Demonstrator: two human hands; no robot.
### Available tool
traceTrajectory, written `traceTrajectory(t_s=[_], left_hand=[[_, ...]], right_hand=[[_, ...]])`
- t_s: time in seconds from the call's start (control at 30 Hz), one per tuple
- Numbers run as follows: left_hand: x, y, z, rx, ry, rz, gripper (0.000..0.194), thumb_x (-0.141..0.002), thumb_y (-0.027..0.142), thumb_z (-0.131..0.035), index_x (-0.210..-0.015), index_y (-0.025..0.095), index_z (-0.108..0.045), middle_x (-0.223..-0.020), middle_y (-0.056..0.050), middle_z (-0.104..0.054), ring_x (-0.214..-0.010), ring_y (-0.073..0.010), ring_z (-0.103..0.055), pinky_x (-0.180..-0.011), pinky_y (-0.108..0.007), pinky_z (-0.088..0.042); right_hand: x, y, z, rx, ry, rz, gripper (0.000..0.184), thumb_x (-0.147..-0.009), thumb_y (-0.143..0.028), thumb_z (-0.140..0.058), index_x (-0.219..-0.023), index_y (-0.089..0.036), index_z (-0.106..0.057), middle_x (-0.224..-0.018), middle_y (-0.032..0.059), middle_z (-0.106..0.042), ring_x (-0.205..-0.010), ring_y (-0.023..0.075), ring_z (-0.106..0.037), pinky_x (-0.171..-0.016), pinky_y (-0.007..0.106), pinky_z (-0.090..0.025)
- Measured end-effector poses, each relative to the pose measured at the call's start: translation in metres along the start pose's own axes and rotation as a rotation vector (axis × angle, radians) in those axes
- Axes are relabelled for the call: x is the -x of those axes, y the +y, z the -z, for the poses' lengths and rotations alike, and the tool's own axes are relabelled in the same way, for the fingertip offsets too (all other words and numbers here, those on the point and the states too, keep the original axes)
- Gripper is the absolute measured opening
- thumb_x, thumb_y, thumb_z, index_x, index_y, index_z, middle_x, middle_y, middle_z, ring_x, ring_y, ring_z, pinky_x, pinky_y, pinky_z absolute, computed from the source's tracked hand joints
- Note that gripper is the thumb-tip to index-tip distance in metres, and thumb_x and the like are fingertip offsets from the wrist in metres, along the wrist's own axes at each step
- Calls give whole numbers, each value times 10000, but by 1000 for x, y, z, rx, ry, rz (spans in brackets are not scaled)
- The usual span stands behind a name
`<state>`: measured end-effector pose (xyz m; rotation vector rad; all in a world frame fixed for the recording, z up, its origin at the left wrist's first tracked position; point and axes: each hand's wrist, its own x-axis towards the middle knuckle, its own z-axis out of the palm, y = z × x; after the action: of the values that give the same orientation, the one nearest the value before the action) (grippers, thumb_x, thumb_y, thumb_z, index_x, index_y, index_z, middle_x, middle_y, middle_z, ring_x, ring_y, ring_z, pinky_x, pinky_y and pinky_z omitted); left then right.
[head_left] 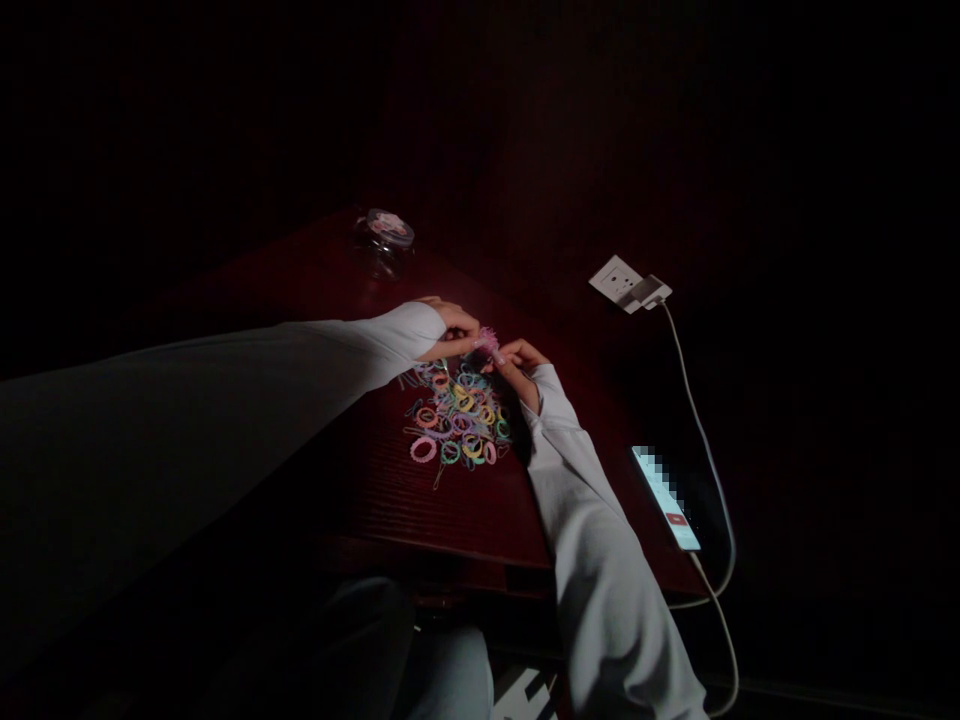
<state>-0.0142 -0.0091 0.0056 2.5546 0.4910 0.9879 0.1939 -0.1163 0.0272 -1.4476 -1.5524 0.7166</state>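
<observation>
Between my two hands, just above the far side of a pile, is a small pink frilly hair tie [487,342]. My left hand [454,325] pinches it from the left with thumb and fingers. From the right, my right hand [523,368] closes its thumb and forefinger on the same pink piece. Below them a heap of colourful hair ties [461,415] lies on the dark red table [442,510], with pink, yellow, green, purple and orange rings. The fingers partly cover the pink hair tie, so its full shape is hidden.
A clear jar [384,245] with a patterned lid stands farther back. To the right lies a lit phone [666,497] with a white cable [694,410] near it. A charger [649,291] sits in a wall socket [616,281]. The surroundings are very dark.
</observation>
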Motion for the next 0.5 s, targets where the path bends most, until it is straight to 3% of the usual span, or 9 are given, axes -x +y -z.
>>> traceTrajectory(t_s=[0.2, 0.4, 0.5], left_hand=[[4, -3, 5, 9, 84, 120, 366, -1005, 472, -547, -815, 222, -737, -777, 9, -681, -745, -132, -599, -808, -284, -444], [5, -8, 6, -74, 106, 209, 375, -961, 471, -570, -707, 219, -686, -653, 30, -600, -697, -135, -558, -864, -316, -435], [5, -11, 5, -111, 66, 205, 359, -921, 446, -577, -648, 222, -647, -591, 41, -547, -671, -137, -537, -876, -319, -438]], right_hand=[[-5, 18, 40, 123, 269, 30, 501, -828, -752, -741, -829, -264, -626, -778, 14, -751, -667, 166, -641, -657, 299, -503], [-5, 41, 84, 574, 521, -7, 418, -783, -650, -796, -706, -256, -678, -693, 29, -690, -801, 229, -636, -773, 350, -492], [-6, 49, 91, 639, 543, -46, 420, -754, -663, -784, -673, -262, -690, -671, 26, -677, -792, 229, -600, -822, 380, -471]])
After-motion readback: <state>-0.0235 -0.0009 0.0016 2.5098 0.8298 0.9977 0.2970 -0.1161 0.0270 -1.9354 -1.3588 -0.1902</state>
